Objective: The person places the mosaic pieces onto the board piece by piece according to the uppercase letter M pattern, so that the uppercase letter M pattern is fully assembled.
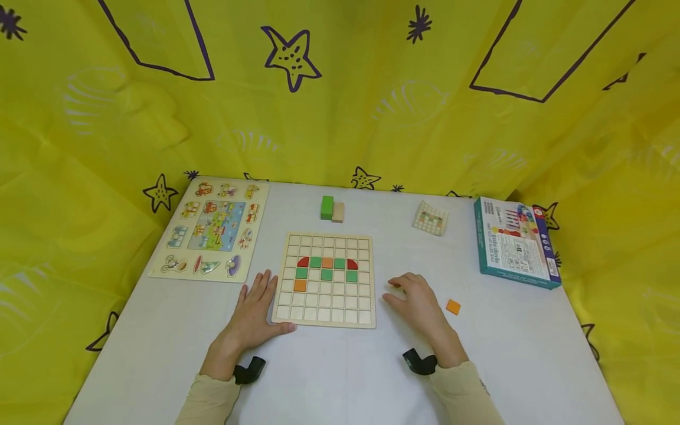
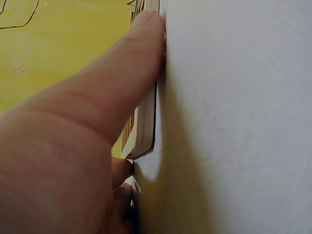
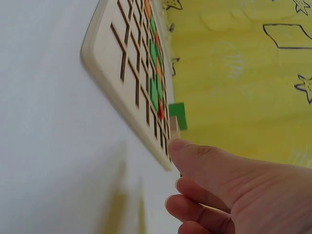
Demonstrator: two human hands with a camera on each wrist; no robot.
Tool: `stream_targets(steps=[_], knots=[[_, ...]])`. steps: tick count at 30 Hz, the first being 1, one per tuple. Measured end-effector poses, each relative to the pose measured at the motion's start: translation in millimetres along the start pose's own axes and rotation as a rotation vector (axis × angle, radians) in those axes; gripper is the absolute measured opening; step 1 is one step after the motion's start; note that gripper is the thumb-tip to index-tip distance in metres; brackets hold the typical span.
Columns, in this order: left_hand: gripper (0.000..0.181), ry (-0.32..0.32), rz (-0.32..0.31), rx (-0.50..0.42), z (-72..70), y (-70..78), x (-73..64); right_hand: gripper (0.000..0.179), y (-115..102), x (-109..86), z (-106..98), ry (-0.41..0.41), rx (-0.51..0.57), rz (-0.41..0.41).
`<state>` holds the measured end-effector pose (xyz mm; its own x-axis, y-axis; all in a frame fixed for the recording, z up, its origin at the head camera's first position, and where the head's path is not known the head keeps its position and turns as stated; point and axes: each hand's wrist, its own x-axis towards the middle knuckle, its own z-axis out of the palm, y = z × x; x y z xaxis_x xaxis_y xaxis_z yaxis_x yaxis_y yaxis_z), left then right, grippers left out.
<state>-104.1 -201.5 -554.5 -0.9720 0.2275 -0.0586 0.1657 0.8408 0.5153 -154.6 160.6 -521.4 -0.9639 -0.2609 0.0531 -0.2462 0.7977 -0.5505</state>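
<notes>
A wooden grid board [image 1: 323, 316] lies on the table between the hands. It bears two red rounded tiles [image 1: 352, 265], several green tiles [image 1: 326, 275] and orange ones, among them an orange tile [image 1: 300, 285] at the left. My left hand [image 1: 255, 316] rests flat at the board's near left corner, fingers along its left side and thumb [image 2: 141, 44] against its front edge. Beyond the board's right edge, my right hand [image 1: 417, 304] hovers with loosely bent fingers, thumb and index apart, nothing seen between them. A loose orange tile [image 1: 453, 306] lies to the right of that hand.
A picture puzzle board [image 1: 154, 271] lies at the left. Behind the grid board stand a green block [image 1: 327, 208] and a plain wooden block [image 1: 338, 212]. A pattern card [image 1: 431, 218] sits at the back right, with a teal-edged box [image 1: 515, 242] farther right. Yellow curtain surrounds the table.
</notes>
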Motion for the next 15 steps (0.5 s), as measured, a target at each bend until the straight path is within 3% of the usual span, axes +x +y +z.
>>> stream_targets(steps=[6, 15], knots=[[0.116, 0.008, 0.005, -0.001, -0.9, 0.0, 0.5, 0.032, 22.3, -13.8, -16.0, 0.054, 0.005, 0.032], [0.117, 0.009, 0.009, 0.000, 0.1, -1.0, 0.1, 0.035, 54.5, -33.2, -43.4, 0.092, -0.018, 0.165]])
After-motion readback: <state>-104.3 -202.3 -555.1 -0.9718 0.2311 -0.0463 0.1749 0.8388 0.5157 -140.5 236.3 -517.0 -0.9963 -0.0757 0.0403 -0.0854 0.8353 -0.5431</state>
